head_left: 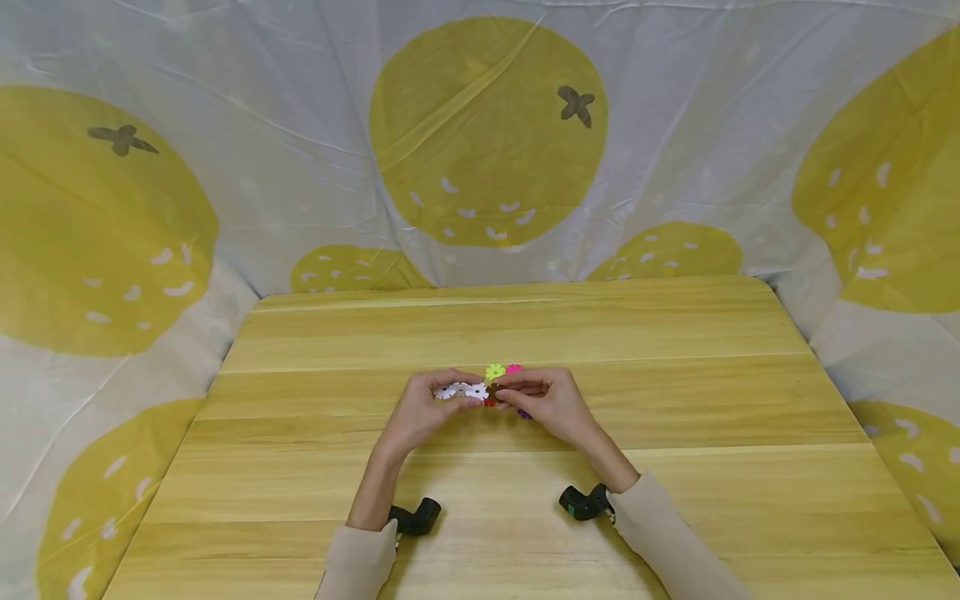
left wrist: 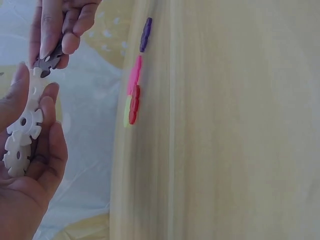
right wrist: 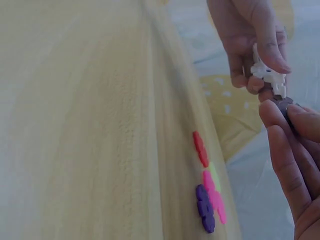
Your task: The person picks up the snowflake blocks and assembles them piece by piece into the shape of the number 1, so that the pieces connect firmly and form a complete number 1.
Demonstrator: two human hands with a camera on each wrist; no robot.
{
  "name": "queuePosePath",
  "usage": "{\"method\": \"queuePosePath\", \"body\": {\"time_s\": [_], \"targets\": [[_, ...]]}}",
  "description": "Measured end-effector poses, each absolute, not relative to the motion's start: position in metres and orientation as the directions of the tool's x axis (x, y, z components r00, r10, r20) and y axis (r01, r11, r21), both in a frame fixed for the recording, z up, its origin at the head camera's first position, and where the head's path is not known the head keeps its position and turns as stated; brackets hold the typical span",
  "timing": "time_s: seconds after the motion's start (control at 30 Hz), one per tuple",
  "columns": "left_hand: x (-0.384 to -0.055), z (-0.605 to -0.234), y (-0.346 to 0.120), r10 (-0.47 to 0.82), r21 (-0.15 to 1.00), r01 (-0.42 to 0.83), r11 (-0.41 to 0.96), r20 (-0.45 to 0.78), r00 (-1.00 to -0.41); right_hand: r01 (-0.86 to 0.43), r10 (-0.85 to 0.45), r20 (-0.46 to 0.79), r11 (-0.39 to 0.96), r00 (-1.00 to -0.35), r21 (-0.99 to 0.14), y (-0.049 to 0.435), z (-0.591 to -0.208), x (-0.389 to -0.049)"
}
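My left hand (head_left: 426,410) holds a short chain of several white, notched snowflake discs (left wrist: 32,118), linked end to end, with the thumb on one side and fingers behind. Between thumb and fingers, my right hand (head_left: 553,407) pinches a dark brown snowflake disc (left wrist: 51,61). In both wrist views the brown disc (right wrist: 283,106) meets the end of the white chain, edge against edge. The hands are close together above the table, and the right fingers partly cover the brown disc.
Loose snowflake discs lie on the wooden table (head_left: 480,533) near the hands: yellow-green (head_left: 495,371), pink (right wrist: 215,194), red (right wrist: 200,149) and purple (right wrist: 204,209). Black devices (head_left: 422,517) are at both wrists. A white curtain (head_left: 315,167) with yellow fruit print hangs behind the table.
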State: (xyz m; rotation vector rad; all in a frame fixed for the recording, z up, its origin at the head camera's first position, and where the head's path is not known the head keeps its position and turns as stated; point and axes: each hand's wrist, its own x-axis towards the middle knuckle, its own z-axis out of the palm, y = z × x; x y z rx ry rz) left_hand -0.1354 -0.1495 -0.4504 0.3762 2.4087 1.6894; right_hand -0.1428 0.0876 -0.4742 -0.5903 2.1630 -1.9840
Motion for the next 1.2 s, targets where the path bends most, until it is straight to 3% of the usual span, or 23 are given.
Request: {"method": "queuePosePath", "body": {"time_s": [0.37, 0.83, 1.2], "targets": [[-0.1359, -0.4545, -0.1490, 0.300, 0.967, 0.042, 0.250, -0.036, -0.953, -0.167, -0.393, 0.157, -0.010, -0.906, -0.986, 0.0825, -0.4736, -0.1420], [-0.1365, -0.4499, -0.1478, 0.321, 0.965, 0.045, 0.256, -0.041, -0.946, -0.188, -0.397, 0.159, 0.037, -0.904, -0.981, 0.0847, -0.4692, -0.1419], [-0.1373, -0.4504, -0.1527, 0.367, 0.920, 0.125, 0.371, -0.022, -0.930, -0.131, -0.420, 0.097, 0.051, -0.902, -0.990, 0.0893, -0.4720, -0.1420]]}}
